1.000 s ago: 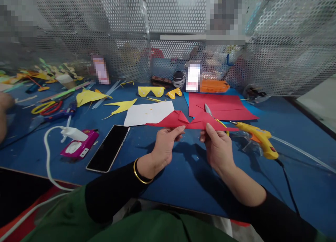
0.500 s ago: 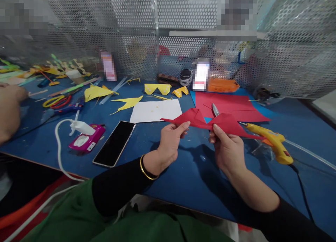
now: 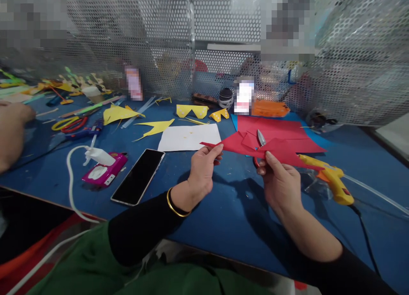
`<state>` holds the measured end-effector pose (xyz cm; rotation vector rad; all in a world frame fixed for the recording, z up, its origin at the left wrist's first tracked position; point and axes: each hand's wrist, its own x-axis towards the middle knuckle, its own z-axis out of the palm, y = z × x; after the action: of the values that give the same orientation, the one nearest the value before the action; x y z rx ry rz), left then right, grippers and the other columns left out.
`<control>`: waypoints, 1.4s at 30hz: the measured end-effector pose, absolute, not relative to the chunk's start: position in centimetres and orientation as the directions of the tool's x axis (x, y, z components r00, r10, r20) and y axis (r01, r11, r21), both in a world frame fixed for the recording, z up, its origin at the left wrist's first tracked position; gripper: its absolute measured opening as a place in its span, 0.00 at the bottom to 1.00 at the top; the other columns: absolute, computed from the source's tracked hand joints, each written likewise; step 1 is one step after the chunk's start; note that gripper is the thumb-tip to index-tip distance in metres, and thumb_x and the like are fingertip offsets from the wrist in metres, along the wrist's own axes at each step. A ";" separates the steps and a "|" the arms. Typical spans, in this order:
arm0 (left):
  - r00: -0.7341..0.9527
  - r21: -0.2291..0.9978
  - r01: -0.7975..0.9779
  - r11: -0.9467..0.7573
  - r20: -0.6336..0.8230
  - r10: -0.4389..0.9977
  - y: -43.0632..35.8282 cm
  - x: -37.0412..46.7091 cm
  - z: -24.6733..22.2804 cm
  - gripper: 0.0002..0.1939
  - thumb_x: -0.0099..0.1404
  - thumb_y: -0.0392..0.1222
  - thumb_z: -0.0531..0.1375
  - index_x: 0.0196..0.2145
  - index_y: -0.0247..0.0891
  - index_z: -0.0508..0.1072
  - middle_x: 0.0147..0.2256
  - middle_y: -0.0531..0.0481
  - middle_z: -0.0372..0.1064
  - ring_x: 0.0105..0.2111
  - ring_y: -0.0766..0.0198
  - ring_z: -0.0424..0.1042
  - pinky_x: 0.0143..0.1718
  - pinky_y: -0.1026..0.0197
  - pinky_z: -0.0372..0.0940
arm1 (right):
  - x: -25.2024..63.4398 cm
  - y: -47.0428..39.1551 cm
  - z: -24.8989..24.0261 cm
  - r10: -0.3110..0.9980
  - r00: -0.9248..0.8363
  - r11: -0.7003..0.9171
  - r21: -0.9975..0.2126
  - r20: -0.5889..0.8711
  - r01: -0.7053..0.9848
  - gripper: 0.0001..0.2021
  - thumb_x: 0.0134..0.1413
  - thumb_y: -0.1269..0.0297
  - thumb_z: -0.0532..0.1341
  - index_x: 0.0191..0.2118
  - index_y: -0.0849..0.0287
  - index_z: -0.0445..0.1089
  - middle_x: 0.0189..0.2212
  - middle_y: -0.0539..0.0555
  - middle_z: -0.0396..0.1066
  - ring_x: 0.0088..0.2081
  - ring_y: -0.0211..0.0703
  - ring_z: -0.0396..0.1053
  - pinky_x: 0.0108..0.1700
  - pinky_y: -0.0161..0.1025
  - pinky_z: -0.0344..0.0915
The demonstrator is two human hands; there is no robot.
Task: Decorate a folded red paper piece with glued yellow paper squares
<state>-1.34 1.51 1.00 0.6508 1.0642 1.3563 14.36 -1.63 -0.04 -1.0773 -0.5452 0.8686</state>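
Note:
Between my two hands a cut and folded piece of red paper (image 3: 238, 144) is held up above the blue table. My left hand (image 3: 202, 169) pinches it near its left end, thumb on top. My right hand (image 3: 281, 180) grips it right of the middle, and the paper's right tip reaches toward the yellow glue gun (image 3: 332, 175). Behind the held piece lie scissors (image 3: 261, 138); a blade and part of a red handle show, the rest is covered. Red sheets (image 3: 271, 126) rest on blue paper just beyond.
White paper (image 3: 188, 137), yellow paper scraps (image 3: 156, 127) and yellow paper glasses (image 3: 191, 111) lie ahead. A phone (image 3: 139, 177) and a pink power strip (image 3: 105, 170) are on the left. At the far left is another person's arm (image 3: 11, 135). A perforated metal screen (image 3: 153, 39) stands behind.
My left hand has slid left along the red paper toward its end. The right hand has stayed nearly in place, still holding the paper.

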 end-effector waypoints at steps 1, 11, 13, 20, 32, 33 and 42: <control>-0.126 0.883 -0.447 0.142 -0.220 0.967 1.7 -1.4 1.0 0.11 0.53 0.43 0.70 0.24 0.37 0.73 0.25 0.52 0.70 0.26 0.68 0.66 0.31 0.63 0.59 | 14.5 -1.6 -0.1 0.824 0.566 0.211 -0.916 -0.021 -0.341 0.17 0.33 0.56 0.78 0.20 0.60 0.73 0.18 0.49 0.69 0.20 0.32 0.62 0.21 0.34 0.58; 0.101 0.885 -0.380 0.268 -0.248 0.963 0.2 -0.4 0.4 0.18 0.46 0.50 0.76 0.26 0.34 0.79 0.29 0.46 0.77 0.30 0.65 0.71 0.31 0.64 0.62 | 13.6 -2.1 -0.1 0.867 0.492 0.119 -0.924 -0.082 -0.365 0.20 0.27 0.53 0.80 0.21 0.61 0.74 0.19 0.49 0.72 0.19 0.30 0.62 0.21 0.32 0.60; 0.131 0.887 -0.352 0.300 -0.271 0.954 -0.1 -0.3 0.3 0.15 0.47 0.48 0.75 0.24 0.34 0.80 0.27 0.46 0.77 0.29 0.65 0.72 0.31 0.63 0.62 | 13.2 -2.2 -0.1 0.889 0.447 0.081 -0.925 -0.101 -0.371 0.20 0.28 0.53 0.79 0.21 0.61 0.74 0.19 0.49 0.71 0.19 0.30 0.62 0.21 0.32 0.60; 0.029 0.893 -0.390 0.224 -0.231 0.973 0.6 -0.7 0.6 0.12 0.51 0.46 0.73 0.23 0.35 0.80 0.25 0.48 0.76 0.28 0.66 0.72 0.32 0.63 0.63 | 13.5 -2.1 -0.1 0.874 0.462 0.066 -0.905 -0.151 -0.419 0.17 0.30 0.58 0.79 0.21 0.61 0.74 0.18 0.47 0.69 0.20 0.31 0.63 0.21 0.31 0.60; 0.046 0.876 -0.434 0.212 -0.214 0.976 1.2 -1.2 1.4 0.08 0.61 0.42 0.67 0.28 0.35 0.76 0.28 0.49 0.77 0.31 0.64 0.76 0.37 0.61 0.67 | 13.7 -2.5 -0.3 0.898 0.435 0.112 -0.920 -0.068 -0.375 0.12 0.40 0.58 0.74 0.26 0.59 0.75 0.21 0.49 0.72 0.22 0.34 0.66 0.24 0.33 0.62; 0.033 0.872 -0.445 0.205 -0.213 0.977 1.4 -1.4 1.6 0.07 0.62 0.41 0.66 0.28 0.36 0.75 0.28 0.49 0.76 0.30 0.64 0.76 0.36 0.61 0.67 | 14.0 -2.3 -0.2 0.888 0.458 0.142 -0.918 -0.047 -0.370 0.11 0.41 0.58 0.73 0.26 0.59 0.75 0.21 0.49 0.72 0.22 0.34 0.65 0.24 0.33 0.62; 0.283 0.925 -0.211 0.315 -0.251 0.926 2.4 -2.5 2.7 0.07 0.62 0.39 0.65 0.27 0.36 0.75 0.27 0.47 0.77 0.21 0.68 0.73 0.22 0.67 0.60 | 17.1 -2.8 1.4 0.734 0.221 0.401 -0.673 0.642 0.622 0.07 0.58 0.65 0.66 0.42 0.53 0.78 0.33 0.51 0.77 0.31 0.39 0.72 0.36 0.40 0.67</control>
<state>-2.55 2.42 2.72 0.9254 0.9680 0.9281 17.14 -2.83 1.44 -1.2846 -1.4659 0.1181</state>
